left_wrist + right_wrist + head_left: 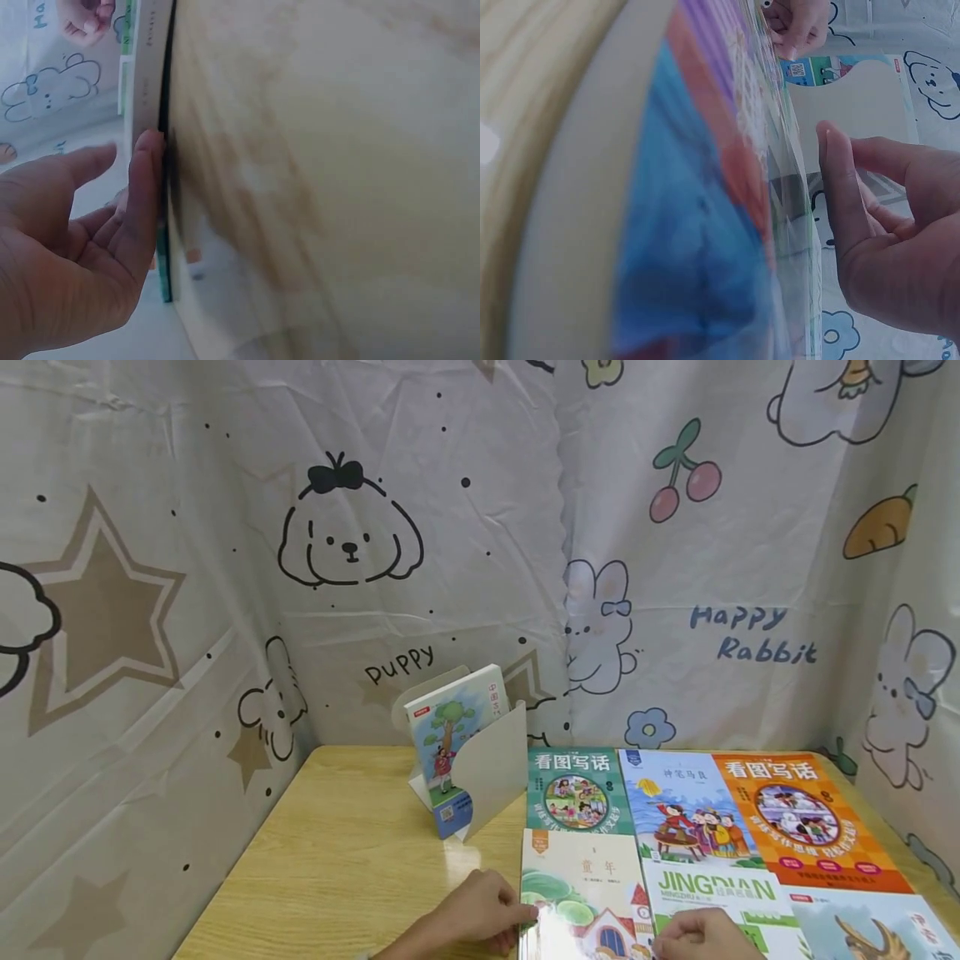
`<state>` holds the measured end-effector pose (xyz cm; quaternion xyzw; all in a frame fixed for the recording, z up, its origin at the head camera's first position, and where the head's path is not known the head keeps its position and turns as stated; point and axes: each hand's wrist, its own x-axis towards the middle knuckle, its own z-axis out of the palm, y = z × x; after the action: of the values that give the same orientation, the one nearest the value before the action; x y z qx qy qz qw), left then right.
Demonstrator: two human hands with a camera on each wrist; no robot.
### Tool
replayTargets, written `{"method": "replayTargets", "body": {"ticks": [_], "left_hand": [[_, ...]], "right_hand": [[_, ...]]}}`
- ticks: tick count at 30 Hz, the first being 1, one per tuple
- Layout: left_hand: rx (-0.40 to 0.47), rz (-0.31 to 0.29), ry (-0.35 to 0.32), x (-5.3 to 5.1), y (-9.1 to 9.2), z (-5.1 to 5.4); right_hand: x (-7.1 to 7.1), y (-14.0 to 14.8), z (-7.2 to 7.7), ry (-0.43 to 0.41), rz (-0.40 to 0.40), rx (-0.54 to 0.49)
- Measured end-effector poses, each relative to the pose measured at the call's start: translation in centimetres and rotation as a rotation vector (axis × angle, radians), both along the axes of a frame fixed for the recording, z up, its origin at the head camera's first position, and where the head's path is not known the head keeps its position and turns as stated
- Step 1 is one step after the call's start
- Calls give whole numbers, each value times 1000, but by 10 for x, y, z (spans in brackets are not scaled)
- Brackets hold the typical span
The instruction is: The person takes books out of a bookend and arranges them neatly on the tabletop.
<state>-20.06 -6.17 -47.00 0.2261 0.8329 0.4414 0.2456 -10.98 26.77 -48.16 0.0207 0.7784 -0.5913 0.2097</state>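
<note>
A cream storybook (581,893) with a red-roofed house and green bushes on its cover lies face up at the front. My left hand (483,910) is at its left edge, its thumb tip over the cover's margin. In the left wrist view, one finger rests along the pale book spine (146,90) while the thumb stands apart from it. My right hand (701,935) hovers low at the cream book's right edge, above the green-lettered JINGDIAN book (720,889). Its thumb and fingertips are close together in the right wrist view, with nothing seen between them.
A white book holder (498,768) stands behind on the wooden table (330,852), a picture book (450,735) leaning in it. Also lying flat are a green book (540,802), a blue book (645,810), an orange book (862,843) and a pale-blue book (825,927). Printed curtains (487,610) enclose the table.
</note>
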Motion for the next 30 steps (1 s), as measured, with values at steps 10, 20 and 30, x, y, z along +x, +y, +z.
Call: {"method": "replayTargets", "body": {"ticks": [10,20,30], "left_hand": [[205,149,219,-21,-13,30],[395,427,462,-49,-44,62],[434,676,702,-73,-61,72]], "right_hand": [[-3,-2,6,55,-115,-37],[-2,-5,17,204,-147,-21],[-4,-8,18,209,-157,15]]}}
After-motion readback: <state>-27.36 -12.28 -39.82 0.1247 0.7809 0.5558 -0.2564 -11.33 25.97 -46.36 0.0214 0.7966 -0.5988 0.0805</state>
